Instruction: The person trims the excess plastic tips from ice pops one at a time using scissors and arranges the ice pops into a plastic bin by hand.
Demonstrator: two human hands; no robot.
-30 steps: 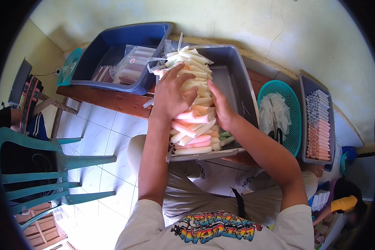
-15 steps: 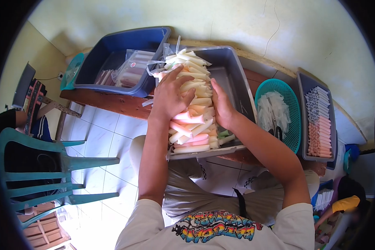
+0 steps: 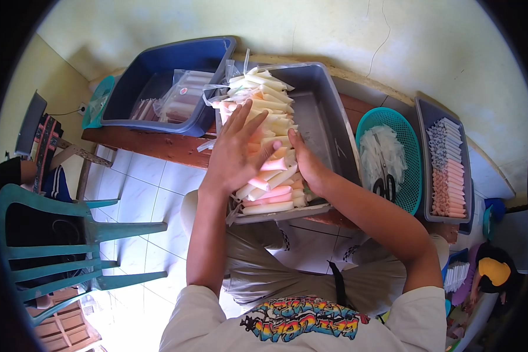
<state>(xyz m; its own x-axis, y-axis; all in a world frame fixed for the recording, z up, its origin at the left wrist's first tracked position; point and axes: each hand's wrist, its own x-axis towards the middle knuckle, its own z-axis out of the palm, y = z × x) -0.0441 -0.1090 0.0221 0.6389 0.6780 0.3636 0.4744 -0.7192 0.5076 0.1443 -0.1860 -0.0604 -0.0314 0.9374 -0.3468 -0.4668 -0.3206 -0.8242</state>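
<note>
A tall stack of cream and pink filled plastic tubes [image 3: 270, 94] lies along the left side of a grey tub [image 3: 320, 94]. My left hand [image 3: 236, 149] rests on the stack's left side, its fingers spread and nothing gripped. Against the right side of the stack is my right hand [image 3: 308, 164], fingers extended, its palm facing the tubes. A few pink tubes [image 3: 273, 196] show below my left hand at the tub's near end. Part of the stack is hidden under my hands.
On the left, a blue tub [image 3: 152, 70] holds bagged tubes. To the right stand a teal basket [image 3: 413, 141] with clear wrappers and black-handled scissors [image 3: 385, 186], and a grey tray [image 3: 422, 117] of tubes. A green chair [image 3: 47, 252] and another person [image 3: 494, 273] are lower down.
My left hand has slid down the stack and its fingers have straightened and spread. My right hand has shifted slightly toward me. The person at lower right has moved.
</note>
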